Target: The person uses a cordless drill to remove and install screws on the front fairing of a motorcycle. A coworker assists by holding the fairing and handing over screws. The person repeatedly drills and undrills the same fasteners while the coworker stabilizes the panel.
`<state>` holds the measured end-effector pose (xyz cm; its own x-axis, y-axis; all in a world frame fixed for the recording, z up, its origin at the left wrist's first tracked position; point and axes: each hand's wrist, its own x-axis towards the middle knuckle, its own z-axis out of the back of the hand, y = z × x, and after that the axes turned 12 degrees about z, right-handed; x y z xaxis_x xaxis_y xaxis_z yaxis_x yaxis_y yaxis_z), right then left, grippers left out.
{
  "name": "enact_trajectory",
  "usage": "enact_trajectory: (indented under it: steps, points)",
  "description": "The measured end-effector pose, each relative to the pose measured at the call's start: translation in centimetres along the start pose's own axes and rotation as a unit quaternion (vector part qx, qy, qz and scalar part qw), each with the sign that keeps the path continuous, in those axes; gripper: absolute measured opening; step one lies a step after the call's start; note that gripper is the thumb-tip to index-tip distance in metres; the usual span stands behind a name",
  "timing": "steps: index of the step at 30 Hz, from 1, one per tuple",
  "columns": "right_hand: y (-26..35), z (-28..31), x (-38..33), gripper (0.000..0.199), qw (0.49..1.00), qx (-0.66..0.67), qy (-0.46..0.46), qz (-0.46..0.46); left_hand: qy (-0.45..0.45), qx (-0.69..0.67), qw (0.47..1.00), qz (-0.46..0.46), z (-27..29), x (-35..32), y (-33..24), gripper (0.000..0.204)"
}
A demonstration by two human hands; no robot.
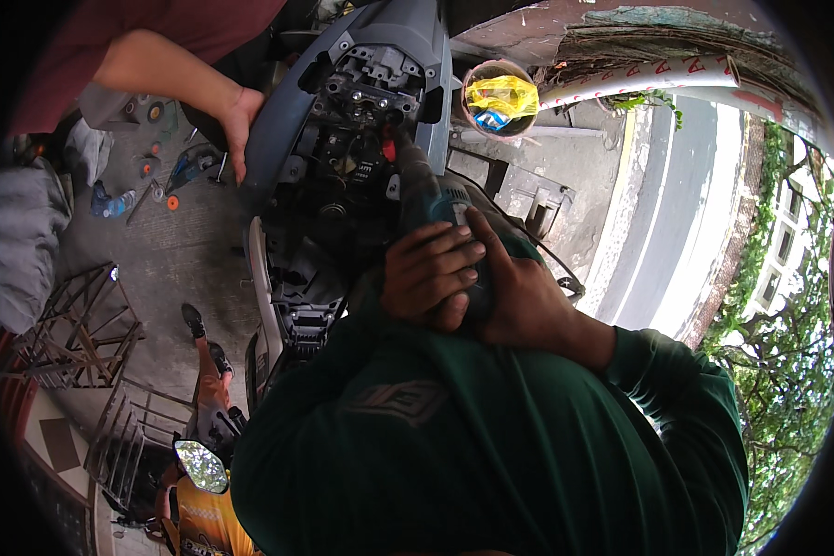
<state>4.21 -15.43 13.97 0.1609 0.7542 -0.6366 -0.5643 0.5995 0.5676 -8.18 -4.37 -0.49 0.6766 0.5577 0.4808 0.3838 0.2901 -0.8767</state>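
Note:
My left hand (433,276) and my right hand (533,301) are both wrapped round a teal power drill (423,199), held close against my chest. Its dark grey nose points away from me into the opened body of a motor scooter (347,167). The tip lies among dark parts beside a small red piece (388,145); I cannot make out what it touches. Grey body panels (287,139) flank the exposed frame and bolts. A co-worker's hand (241,120) rests on the left panel.
A bucket (500,99) with a yellow plastic bag stands at the far right. Loose tools and orange round parts (172,202) lie on the floor at left, near a metal rack (74,324). Another person in a yellow shirt (208,514) is at lower left. A road (667,204) runs at right.

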Motion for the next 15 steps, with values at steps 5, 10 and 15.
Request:
enact_trajectory:
  steps: [5,10,15]
  points:
    - [0.1,0.2,0.2,0.122,1.000,0.000,-0.011,0.007,-0.016,-0.009,1.000,0.005,0.0,0.6,-0.1,0.026]
    - [0.6,1.2,0.5,0.119,1.000,0.005,0.005,-0.018,-0.026,-0.006,1.000,0.002,-0.1,1.7,-0.1,0.025]
    - [0.5,2.1,0.8,0.118,1.000,0.016,-0.001,-0.020,-0.006,-0.003,1.000,0.008,-0.1,3.1,-0.1,0.023]
